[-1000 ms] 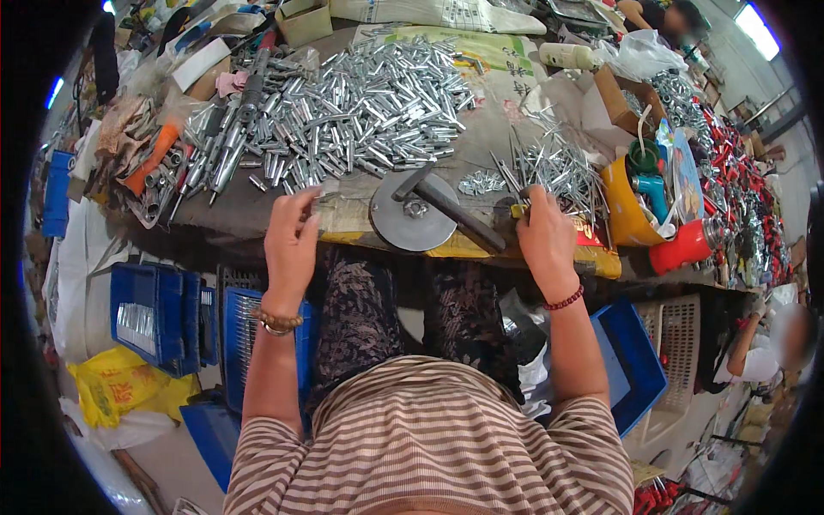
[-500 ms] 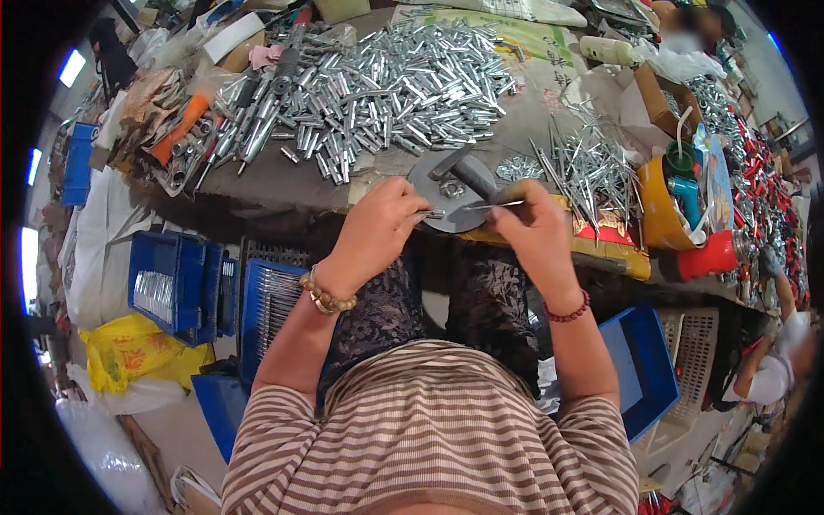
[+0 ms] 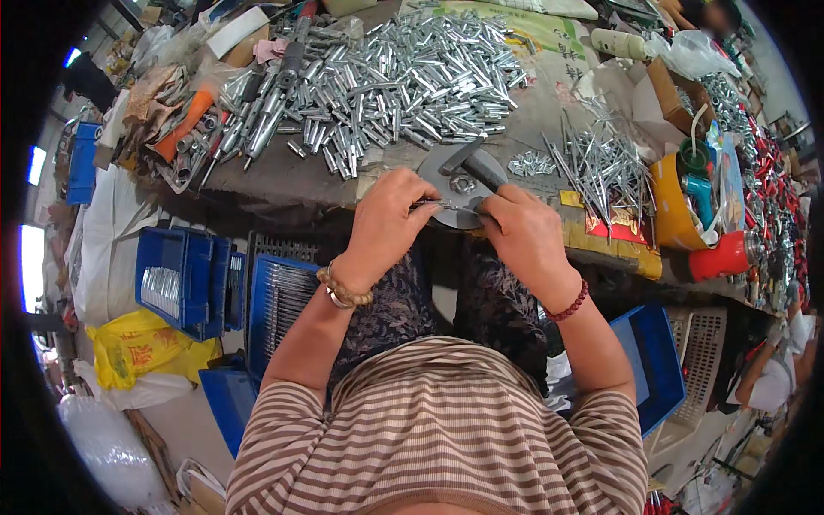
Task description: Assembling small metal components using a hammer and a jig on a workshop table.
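Note:
Over the table's near edge, my left hand [image 3: 388, 215] pinches a short silver metal tube [image 3: 439, 204] between thumb and fingers. My right hand [image 3: 525, 227] is closed on a thin metal rod [image 3: 469, 210], whose far tip meets the tube's end; whether it is inside cannot be made out. Just beyond both hands lies a round grey metal disc [image 3: 434, 161]. A hammer [image 3: 486, 174] rests across it, the handle end close beside my right knuckles. Beside the hammer, a small metal ring-like part [image 3: 463, 184] sits on the disc.
A large heap of silver tubes [image 3: 412, 81] covers the table beyond. To the right are small metal pieces [image 3: 531, 163], thin rods [image 3: 605, 167], a yellow container [image 3: 671, 202] and a red bottle [image 3: 719, 256]. Blue bins [image 3: 172, 279] stand below left, another blue bin [image 3: 652, 360] right.
My right hand has moved left toward my left hand, bringing the rod's tip to the tube. The whole view has shifted slightly.

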The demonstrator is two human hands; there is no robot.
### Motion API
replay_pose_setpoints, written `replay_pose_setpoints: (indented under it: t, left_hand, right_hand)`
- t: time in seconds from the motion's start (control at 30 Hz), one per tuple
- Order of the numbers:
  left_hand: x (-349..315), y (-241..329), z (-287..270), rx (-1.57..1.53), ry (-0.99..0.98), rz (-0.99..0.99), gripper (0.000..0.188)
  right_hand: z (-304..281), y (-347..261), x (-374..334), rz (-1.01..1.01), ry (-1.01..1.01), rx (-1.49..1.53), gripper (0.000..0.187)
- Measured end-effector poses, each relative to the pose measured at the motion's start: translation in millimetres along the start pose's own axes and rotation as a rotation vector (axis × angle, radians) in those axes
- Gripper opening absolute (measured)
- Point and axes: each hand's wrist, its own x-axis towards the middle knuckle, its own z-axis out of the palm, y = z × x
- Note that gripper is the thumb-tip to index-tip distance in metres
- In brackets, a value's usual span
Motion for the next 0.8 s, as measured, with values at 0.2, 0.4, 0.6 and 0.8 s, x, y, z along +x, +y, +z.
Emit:
replay_pose_setpoints:
  t: [0.2, 0.4, 0.6, 0.8]
  left_hand:
    - [-1, -3, 0, -0.078, -0.041, -0.062, 0.014]
    - [-2, -3, 1, -0.162, -0.054, -0.114, 0.012]
    - [-3, -6, 7, -0.253, -0.03, -0.129, 0.013]
    - [-6, -5, 5, -0.162, -0.056, -0.124, 0.013]
  right_hand:
    - [2, 5, 1, -0.102, 0.076, -0.075, 0.004]
    - [5, 9, 0, -0.154, 0.1, -0.086, 0.006]
    - [7, 10, 5, -0.192, 0.101, -0.115, 0.009]
    - [11, 13, 5, -0.263, 0.124, -0.115, 0.013]
